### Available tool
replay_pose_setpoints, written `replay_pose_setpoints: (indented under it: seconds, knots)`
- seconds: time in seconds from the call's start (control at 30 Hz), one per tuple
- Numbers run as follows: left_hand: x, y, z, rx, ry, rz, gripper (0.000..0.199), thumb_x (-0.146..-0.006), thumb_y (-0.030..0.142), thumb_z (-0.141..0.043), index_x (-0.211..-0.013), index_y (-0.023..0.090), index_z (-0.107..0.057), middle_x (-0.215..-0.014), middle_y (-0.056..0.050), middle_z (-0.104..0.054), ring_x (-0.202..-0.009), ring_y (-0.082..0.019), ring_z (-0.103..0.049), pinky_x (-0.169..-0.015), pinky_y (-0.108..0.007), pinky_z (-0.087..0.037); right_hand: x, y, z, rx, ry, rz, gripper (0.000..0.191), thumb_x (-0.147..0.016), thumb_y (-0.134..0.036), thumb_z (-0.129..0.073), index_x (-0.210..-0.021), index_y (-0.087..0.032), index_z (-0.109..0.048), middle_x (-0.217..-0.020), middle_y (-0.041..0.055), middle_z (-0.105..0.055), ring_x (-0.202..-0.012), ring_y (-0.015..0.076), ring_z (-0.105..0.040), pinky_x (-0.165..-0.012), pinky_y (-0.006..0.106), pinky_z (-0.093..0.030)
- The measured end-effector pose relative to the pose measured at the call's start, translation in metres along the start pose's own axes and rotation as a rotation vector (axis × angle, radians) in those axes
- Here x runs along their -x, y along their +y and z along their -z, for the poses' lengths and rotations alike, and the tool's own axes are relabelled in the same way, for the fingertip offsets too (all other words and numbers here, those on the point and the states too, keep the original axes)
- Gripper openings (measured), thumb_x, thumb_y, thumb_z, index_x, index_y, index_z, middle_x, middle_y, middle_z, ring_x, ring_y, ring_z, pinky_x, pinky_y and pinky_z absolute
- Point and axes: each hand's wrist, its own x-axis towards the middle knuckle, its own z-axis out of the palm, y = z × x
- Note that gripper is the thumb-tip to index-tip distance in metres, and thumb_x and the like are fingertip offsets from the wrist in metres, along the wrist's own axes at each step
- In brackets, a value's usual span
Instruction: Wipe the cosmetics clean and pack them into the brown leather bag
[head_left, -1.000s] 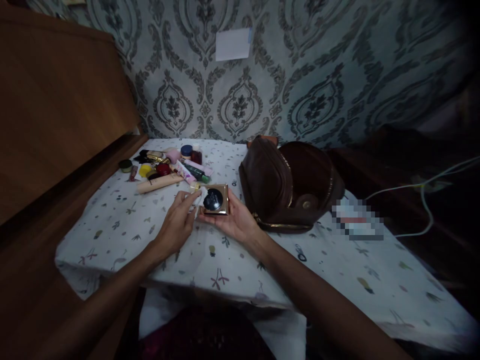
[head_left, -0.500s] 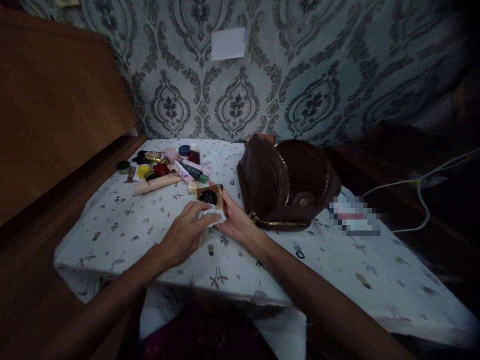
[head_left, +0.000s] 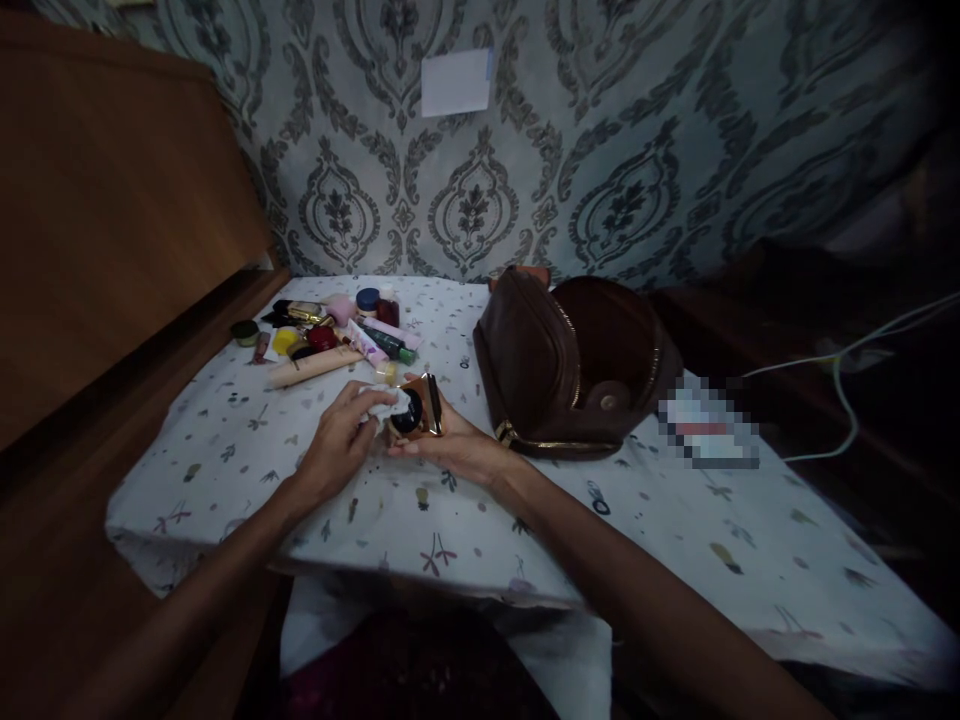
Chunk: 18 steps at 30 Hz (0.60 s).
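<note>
Over the table's near middle, my right hand [head_left: 457,440] grips a square gold-and-black compact [head_left: 420,405] with a round black panel. The compact is tilted, one shiny edge turned to the right. Pinched in my left hand [head_left: 341,435] is a crumpled white wipe [head_left: 384,404], held against the compact's left side. Behind the hands lies a pile of cosmetics: a beige tube [head_left: 315,368], a green tube [head_left: 388,343], a red round case [head_left: 322,338] and a blue-lidded jar [head_left: 367,299]. A small pale-yellow-capped item [head_left: 385,373] is just beyond the wipe.
To the right stands a brown leather bag [head_left: 532,370], its zip open. A blurred-out flat item [head_left: 709,425] lies beside it, near a pale cable [head_left: 847,390]. A wooden cabinet [head_left: 127,180] borders the left, and a patterned wall closes off the back of the cloth-covered table [head_left: 525,540].
My right hand has turned the compact so that its edge shows more. My left hand has moved left and slightly up with the wipe, from the compact's front to its left side.
</note>
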Motion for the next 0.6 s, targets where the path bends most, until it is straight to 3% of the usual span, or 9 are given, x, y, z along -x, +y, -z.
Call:
replay_pose_setpoints:
  seconds: [0.17,0.27,0.4,0.6]
  knots:
    - [-0.011,0.007,0.001,-0.027,0.08,-0.071,0.038,-0.087,0.008,-0.046,-0.119,0.019,-0.063,-0.107,-0.006,-0.059,-0.104,-0.02,-0.057,-0.089,-0.033,-0.049,-0.005,0.008,0.003,0.334,-0.022,0.084,0.076,-0.06,-0.022,-0.086,-0.12,-0.026,-0.04,-0.088,-0.0069,-0.048,-0.073,0.0092,-0.049,-0.065,0.021,-0.047]
    - [-0.015,0.011,-0.001,-0.074,0.062,-0.138,0.044,-0.085,0.003,-0.044,-0.122,0.018,-0.062,-0.106,-0.007,-0.056,-0.1,-0.02,-0.056,-0.088,-0.034,-0.049,-0.009,0.011,0.006,0.491,0.023,0.188,0.068,-0.06,-0.024,-0.086,-0.111,-0.023,-0.042,-0.091,-0.0052,-0.047,-0.079,0.0108,-0.048,-0.069,0.023,-0.045]
    - [-0.01,0.018,-0.006,-0.152,0.015,-0.221,0.051,-0.081,-0.003,-0.039,-0.123,0.019,-0.06,-0.115,-0.01,-0.052,-0.109,-0.022,-0.053,-0.092,-0.038,-0.049,-0.015,0.016,0.011,0.546,0.116,0.263,0.067,-0.061,-0.026,-0.085,-0.115,-0.023,-0.045,-0.105,-0.0008,-0.053,-0.093,0.0155,-0.053,-0.082,0.03,-0.047]
    - [0.008,0.032,-0.013,-0.338,0.009,-0.367,0.051,-0.08,-0.004,-0.039,-0.122,0.02,-0.056,-0.12,-0.01,-0.052,-0.107,-0.024,-0.052,-0.087,-0.037,-0.051,-0.015,0.021,0.016,0.554,0.176,0.277,0.07,-0.059,-0.027,-0.085,-0.119,-0.023,-0.049,-0.1,-0.0007,-0.057,-0.093,0.0176,-0.055,-0.08,0.03,-0.048]
